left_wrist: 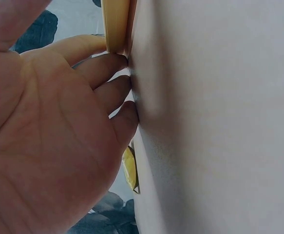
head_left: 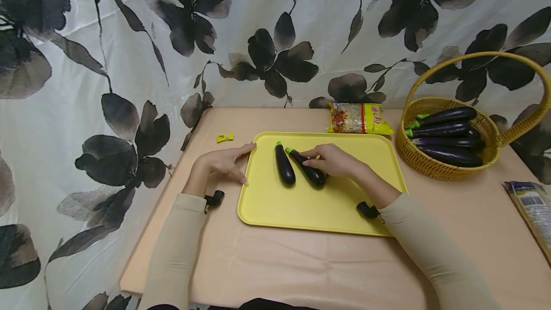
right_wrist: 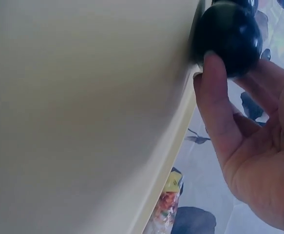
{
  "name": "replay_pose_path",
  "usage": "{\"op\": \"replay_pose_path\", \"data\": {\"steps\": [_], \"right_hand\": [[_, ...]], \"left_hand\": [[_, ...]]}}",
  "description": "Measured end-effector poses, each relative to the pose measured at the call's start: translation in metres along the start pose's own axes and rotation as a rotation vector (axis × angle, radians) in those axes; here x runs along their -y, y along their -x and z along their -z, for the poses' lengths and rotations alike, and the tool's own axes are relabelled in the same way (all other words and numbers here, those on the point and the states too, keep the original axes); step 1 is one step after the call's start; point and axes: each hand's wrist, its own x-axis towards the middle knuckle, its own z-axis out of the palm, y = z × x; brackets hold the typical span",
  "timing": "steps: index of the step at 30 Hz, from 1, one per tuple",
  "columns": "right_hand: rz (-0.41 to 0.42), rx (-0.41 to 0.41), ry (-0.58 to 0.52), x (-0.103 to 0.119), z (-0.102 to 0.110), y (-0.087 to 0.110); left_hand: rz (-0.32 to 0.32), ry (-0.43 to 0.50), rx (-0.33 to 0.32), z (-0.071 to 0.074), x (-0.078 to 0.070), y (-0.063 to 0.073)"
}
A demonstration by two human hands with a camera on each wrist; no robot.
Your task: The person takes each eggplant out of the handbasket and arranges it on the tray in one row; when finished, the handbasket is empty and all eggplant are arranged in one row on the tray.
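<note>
Steady the yellow tray (head_left: 344, 209) with the left hand (head_left: 221, 162): its fingers are nearly straight, touching the tray's left edge and gripping nothing. The right hand (head_left: 335, 160) is partly closed, holding the right eggplant (head_left: 306, 168) between thumb and fingers, on the tray, left of its middle, stem end far. Use a light grip and turn it gently, without nudging the left eggplant (head_left: 284, 165) just beside it.

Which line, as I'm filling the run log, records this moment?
left grip: touching left rim of yellow tray; right grip: holding right eggplant; left eggplant: on tray, untouched; basket: more eggplants
</note>
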Motion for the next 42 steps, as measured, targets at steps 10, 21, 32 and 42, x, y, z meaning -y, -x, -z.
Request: {"op": "replay_pose_path", "data": {"steps": [10, 21, 32, 42], "right_hand": [[-0.014, 0.145, -0.171, 0.007, -0.009, -0.006], [-0.017, 0.184, -0.234, 0.017, -0.02, -0.022], [0.014, 0.138, -0.071, 0.03, -0.025, -0.031], [-0.038, 0.155, -0.168, 0.036, -0.028, -0.034]], "left_hand": [[-0.028, 0.017, 0.006, 0.0, -0.001, 0.002], [-0.045, 0.028, 0.011, 0.0, -0.003, 0.002], [-0.039, 0.031, 0.008, 0.0, -0.004, 0.001], [-0.042, 0.038, 0.006, -0.001, -0.003, 0.001]]}}
